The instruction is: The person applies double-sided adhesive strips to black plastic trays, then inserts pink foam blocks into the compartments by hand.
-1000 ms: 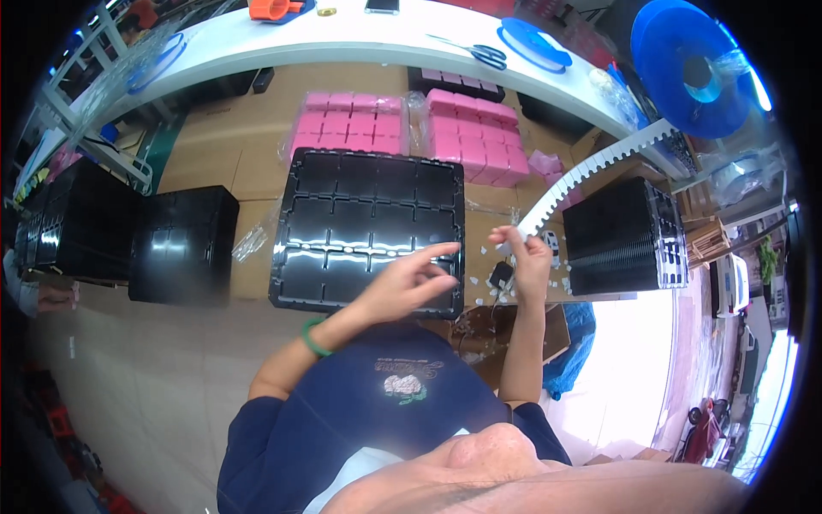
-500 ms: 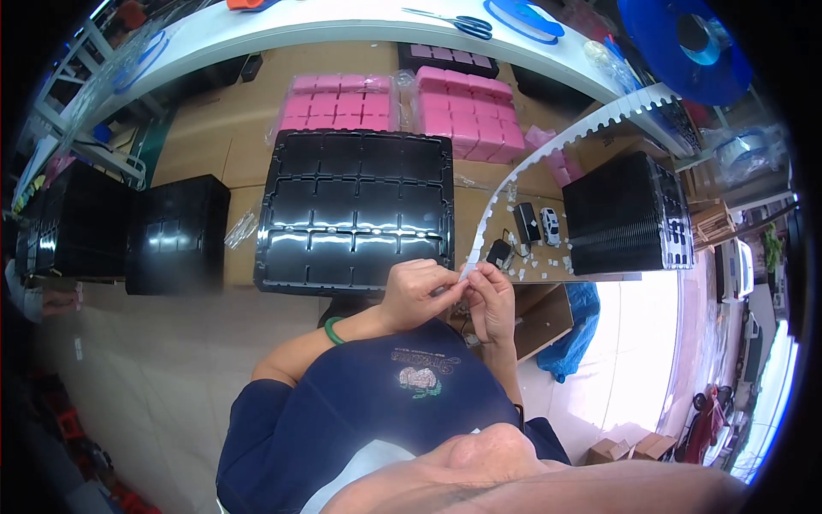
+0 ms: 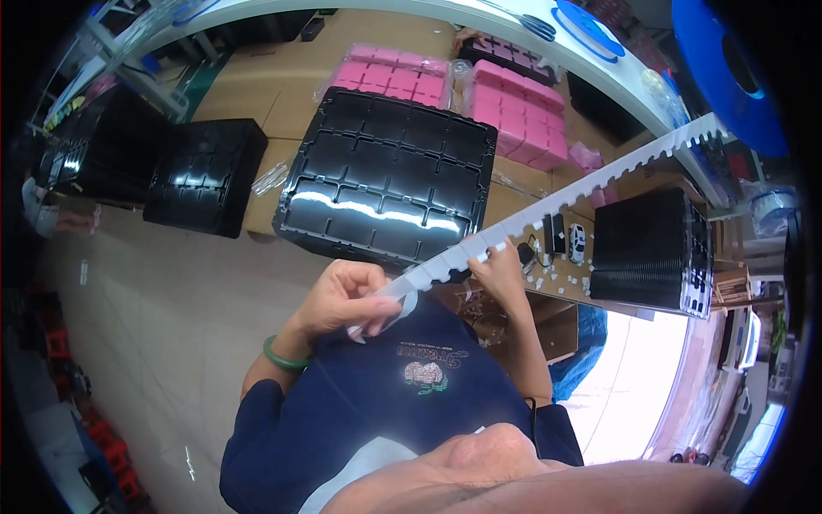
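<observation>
A long white notched strip (image 3: 548, 206) runs taut from the blue reel (image 3: 723, 73) at the upper right down to my hands. Near my chest, my left hand (image 3: 347, 300) pinches the strip's lower end, where a loose piece curls under the fingers. Further up the strip, the fingers of my right hand (image 3: 501, 272) close on its lower edge. A large stack of black plastic trays (image 3: 385, 171) with moulded compartments lies just beyond my hands. A green bangle (image 3: 285, 355) circles my left wrist.
Pink foam blocks (image 3: 518, 116) in clear wrap sit behind the trays. More black tray stacks (image 3: 655, 248) stand at right and left. A toy car (image 3: 577, 243) and white scraps lie on the table. Scissors (image 3: 538, 28) rest on the white shelf (image 3: 411, 7). A cardboard box (image 3: 552, 330) is below.
My hands have moved apart, the left one down and to the left with the strip's end. The strip has gone from sagging to taut. The view has tilted.
</observation>
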`<action>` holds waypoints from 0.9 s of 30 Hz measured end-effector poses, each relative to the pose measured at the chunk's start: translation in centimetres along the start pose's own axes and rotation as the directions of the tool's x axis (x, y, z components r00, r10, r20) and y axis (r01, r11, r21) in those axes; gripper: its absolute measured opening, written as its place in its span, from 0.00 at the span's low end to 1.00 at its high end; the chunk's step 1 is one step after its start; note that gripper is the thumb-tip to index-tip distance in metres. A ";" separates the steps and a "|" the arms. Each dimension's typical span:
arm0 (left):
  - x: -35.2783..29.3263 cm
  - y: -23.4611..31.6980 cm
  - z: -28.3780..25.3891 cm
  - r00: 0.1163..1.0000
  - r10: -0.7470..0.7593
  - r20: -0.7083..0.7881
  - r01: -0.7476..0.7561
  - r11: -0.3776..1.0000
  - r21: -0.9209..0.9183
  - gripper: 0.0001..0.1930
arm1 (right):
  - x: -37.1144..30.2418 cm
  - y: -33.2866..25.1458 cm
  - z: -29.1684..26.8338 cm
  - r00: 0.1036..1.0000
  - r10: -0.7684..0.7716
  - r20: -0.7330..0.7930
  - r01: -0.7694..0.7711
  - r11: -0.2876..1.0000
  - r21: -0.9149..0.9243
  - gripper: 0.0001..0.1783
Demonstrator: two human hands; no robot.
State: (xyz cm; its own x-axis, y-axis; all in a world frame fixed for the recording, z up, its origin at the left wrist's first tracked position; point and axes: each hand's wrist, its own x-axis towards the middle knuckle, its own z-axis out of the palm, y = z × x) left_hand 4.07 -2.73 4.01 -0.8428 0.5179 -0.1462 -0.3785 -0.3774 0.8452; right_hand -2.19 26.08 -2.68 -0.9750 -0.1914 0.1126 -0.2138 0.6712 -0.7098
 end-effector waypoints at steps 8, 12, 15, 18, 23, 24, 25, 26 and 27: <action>-1.5 -2.9 0.2 0.985 0.088 -0.148 -0.107 0.986 -0.127 0.06 | 2.1 3.3 3.1 0.985 -0.150 0.090 0.172 0.921 -0.348 0.05; -1.5 -3.7 0.2 0.977 0.121 -0.175 -0.146 0.980 -0.135 0.06 | 2.6 3.8 2.8 0.989 0.020 0.148 0.014 0.974 -0.225 0.06; -1.5 -4.1 -0.1 0.975 0.127 -0.184 -0.150 0.982 -0.114 0.06 | 2.9 2.5 1.5 0.972 0.107 0.211 -0.098 0.994 -0.055 0.07; -1.4 -4.2 0.3 0.979 0.111 -0.171 -0.131 0.986 -0.107 0.06 | 2.9 0.8 1.5 0.975 0.045 0.219 -0.032 0.998 -0.061 0.08; -1.2 -4.6 0.1 0.980 0.086 -0.181 -0.102 0.991 -0.084 0.07 | 3.0 0.5 1.9 0.980 -0.151 0.132 0.177 0.959 -0.223 0.07; -1.2 -4.7 0.1 0.980 0.085 -0.181 -0.102 0.991 -0.084 0.07 | 3.0 0.7 1.7 0.984 -0.123 0.132 0.149 0.967 -0.206 0.07; -1.1 -4.7 0.0 0.980 0.079 -0.181 -0.095 0.992 -0.082 0.07 | 3.0 0.8 1.7 0.987 -0.095 0.133 0.119 0.975 -0.189 0.07; -1.0 -4.7 -0.1 0.981 0.073 -0.180 -0.088 0.993 -0.079 0.07 | 3.0 0.9 1.8 0.987 -0.094 0.131 0.118 0.975 -0.189 0.07; -0.9 -4.6 -0.2 0.981 0.072 -0.178 -0.087 0.993 -0.078 0.07 | 3.1 1.2 2.1 0.984 -0.099 0.146 0.131 0.966 -0.225 0.07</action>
State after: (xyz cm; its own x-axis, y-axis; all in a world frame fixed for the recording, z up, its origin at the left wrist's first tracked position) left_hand 6.49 -1.58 0.14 -0.9225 0.3445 -0.1739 -0.3323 -0.4801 0.8119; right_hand -5.30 24.81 -4.62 -0.9297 -0.3597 0.0793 -0.3473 0.7840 -0.5146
